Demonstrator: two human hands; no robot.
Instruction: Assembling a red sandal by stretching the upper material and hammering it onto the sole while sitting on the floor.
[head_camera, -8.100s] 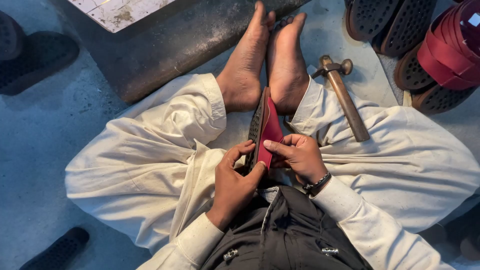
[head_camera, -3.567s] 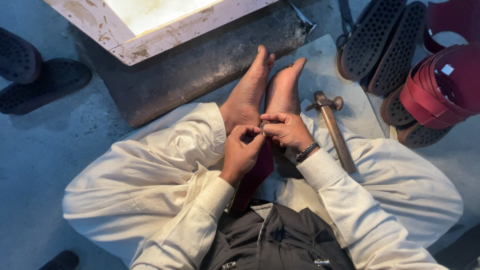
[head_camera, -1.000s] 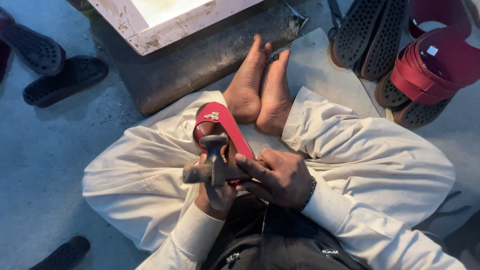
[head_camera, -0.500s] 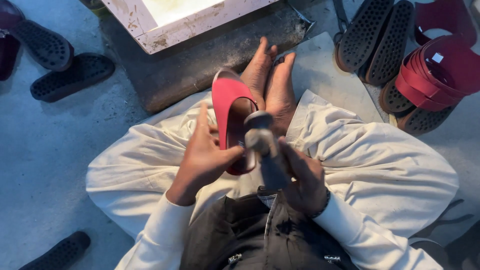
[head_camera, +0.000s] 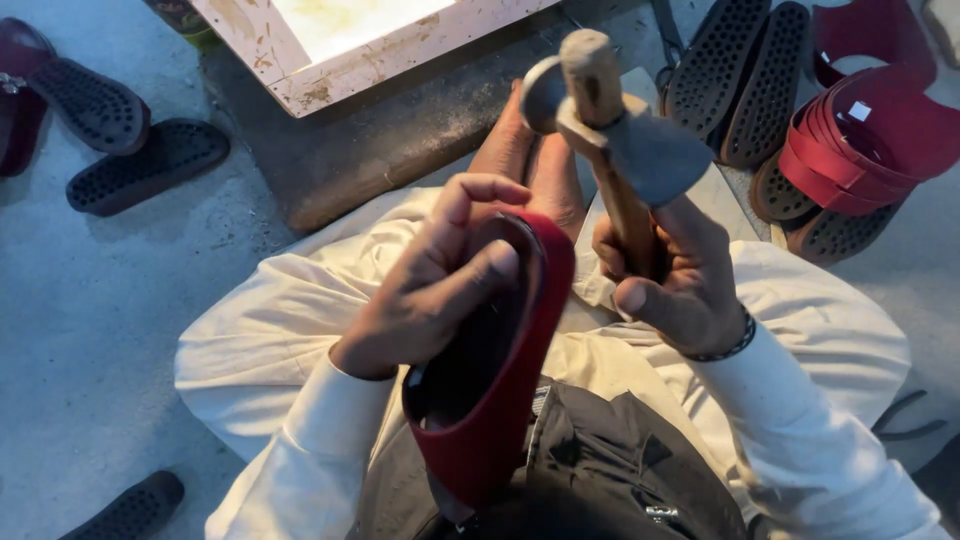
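Raised since before, one hammer (head_camera: 620, 130) now stands high in the right hand (head_camera: 680, 285).
Left hand (head_camera: 430, 285) grips one red sandal (head_camera: 500, 400); grey concrete floor (head_camera: 90, 300), two black soles (head_camera: 130, 140) left.

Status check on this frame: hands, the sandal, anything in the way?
Left hand grips red sandal, held on edge over lap. Right hand holds hammer, head raised. Bare feet just beyond the sandal; nothing between hammer and sandal.
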